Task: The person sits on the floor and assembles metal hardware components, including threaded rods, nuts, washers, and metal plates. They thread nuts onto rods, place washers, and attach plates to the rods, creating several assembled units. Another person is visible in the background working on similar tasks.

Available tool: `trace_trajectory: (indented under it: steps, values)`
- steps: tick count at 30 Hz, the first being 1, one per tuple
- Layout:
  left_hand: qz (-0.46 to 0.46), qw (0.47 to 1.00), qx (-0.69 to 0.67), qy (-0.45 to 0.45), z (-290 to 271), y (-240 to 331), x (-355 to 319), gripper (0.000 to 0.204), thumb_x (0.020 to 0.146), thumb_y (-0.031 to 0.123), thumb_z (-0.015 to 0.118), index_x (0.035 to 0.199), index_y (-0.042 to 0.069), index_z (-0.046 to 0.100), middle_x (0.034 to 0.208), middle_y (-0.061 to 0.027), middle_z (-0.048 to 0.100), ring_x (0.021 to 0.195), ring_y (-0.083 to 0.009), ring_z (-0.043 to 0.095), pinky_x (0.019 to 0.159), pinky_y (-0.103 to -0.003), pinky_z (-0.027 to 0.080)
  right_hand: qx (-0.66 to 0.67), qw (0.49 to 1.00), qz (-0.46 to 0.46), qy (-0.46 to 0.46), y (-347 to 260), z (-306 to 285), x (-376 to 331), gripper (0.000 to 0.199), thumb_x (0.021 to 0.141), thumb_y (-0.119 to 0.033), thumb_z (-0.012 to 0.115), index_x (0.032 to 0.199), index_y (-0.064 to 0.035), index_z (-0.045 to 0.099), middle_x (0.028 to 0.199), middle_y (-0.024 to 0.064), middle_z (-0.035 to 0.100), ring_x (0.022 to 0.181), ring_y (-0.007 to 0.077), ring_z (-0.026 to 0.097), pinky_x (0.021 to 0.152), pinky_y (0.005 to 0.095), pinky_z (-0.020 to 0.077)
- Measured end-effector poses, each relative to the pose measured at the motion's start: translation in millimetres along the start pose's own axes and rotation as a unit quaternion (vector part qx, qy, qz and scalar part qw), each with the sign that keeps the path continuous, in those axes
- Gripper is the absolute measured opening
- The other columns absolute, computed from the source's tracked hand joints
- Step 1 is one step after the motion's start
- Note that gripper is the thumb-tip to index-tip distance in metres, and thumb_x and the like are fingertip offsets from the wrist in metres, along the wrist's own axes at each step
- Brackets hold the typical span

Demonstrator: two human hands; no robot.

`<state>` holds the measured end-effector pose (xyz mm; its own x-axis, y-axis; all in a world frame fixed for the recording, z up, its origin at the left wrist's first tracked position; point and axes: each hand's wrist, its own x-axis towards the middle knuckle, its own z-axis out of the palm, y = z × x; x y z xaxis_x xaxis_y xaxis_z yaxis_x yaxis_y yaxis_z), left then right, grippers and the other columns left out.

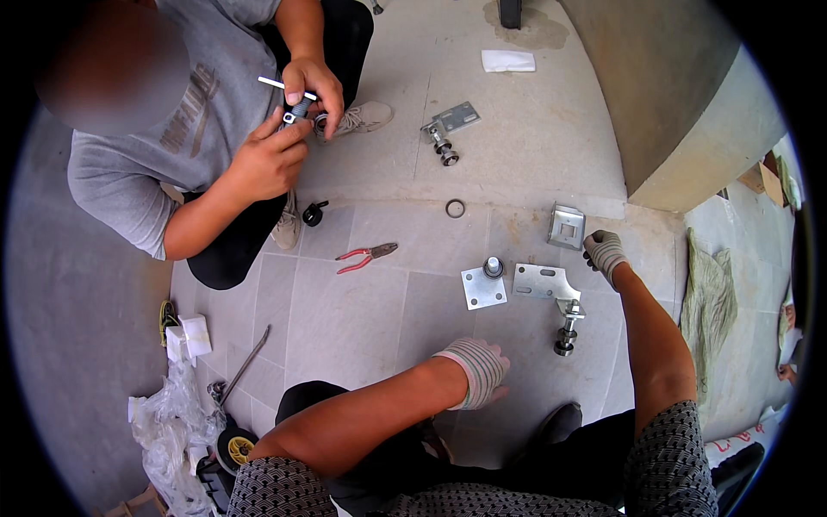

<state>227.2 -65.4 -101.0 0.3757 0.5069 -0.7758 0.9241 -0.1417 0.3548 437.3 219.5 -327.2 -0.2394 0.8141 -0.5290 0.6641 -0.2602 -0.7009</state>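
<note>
My left hand [476, 372], in a striped light glove, hovers over the tiles near my knees; its fingers are loosely apart and nothing shows in them. My right hand [606, 252], gloved alike, has curled fingers beside a bent metal bracket [566, 227] with a square hole. Something small and dark shows at those fingertips, too small to make out. Between my hands lie a square metal plate [484, 291] with an upright bolt and ring, and a slotted flat plate [541, 280] joined to a roller assembly [567, 329].
Red-handled pliers [369, 256], a dark ring [455, 208] and a black clamp-like part [315, 213] lie ahead. Another roller bracket [445, 129] is farther off. At left, a person [215, 129] crouches, handling a bolt-like part. Plastic wrap [172, 422] and a pillar [680, 112] flank the area.
</note>
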Motion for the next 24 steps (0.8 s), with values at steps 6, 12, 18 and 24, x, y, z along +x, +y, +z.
trace_trajectory:
  steps: [6,12,18,24]
  values:
    - [-0.001,1.000,0.003,0.001,0.7,0.0,-0.4,0.051,0.103,0.048,0.053,0.118,0.002,0.069,0.118,-0.0194,0.069,0.113,-0.0369,0.065,0.099,-0.048,0.052,0.001,1.000,0.001,-0.004,-0.9,0.2,-0.2,0.029,0.100,-0.025,0.055,0.102,-0.0007,0.071,0.072,0.0086,0.069,0.053,0.0162,0.061,0.048,0.0334,0.0484]
    - [0.000,1.000,0.002,0.005,3.0,-0.8,0.7,0.050,0.103,0.048,0.054,0.116,0.003,0.070,0.116,-0.0189,0.069,0.112,-0.0367,0.066,0.098,-0.048,0.053,-0.002,1.000,0.004,-0.002,-3.4,0.2,-2.7,0.030,0.100,-0.026,0.055,0.103,-0.0002,0.071,0.072,0.0087,0.069,0.053,0.0163,0.061,0.048,0.0336,0.0485]
    - [0.000,1.000,-0.005,0.012,1.4,0.3,-1.1,0.049,0.102,0.047,0.056,0.114,0.002,0.071,0.115,-0.0190,0.070,0.109,-0.0370,0.068,0.097,-0.047,0.054,0.004,1.000,0.011,-0.002,-2.4,-0.7,-2.7,0.031,0.100,-0.027,0.055,0.105,-0.0002,0.070,0.072,0.0086,0.069,0.053,0.0167,0.061,0.048,0.0338,0.0488]
    - [0.001,1.000,-0.013,0.011,1.1,-0.4,-1.0,0.048,0.101,0.047,0.057,0.113,0.002,0.071,0.115,-0.0197,0.070,0.109,-0.0375,0.068,0.097,-0.047,0.054,0.005,1.000,0.018,-0.002,-2.9,-0.5,-2.6,0.031,0.100,-0.027,0.055,0.105,-0.0004,0.070,0.073,0.0087,0.069,0.054,0.0173,0.061,0.048,0.0339,0.0487]
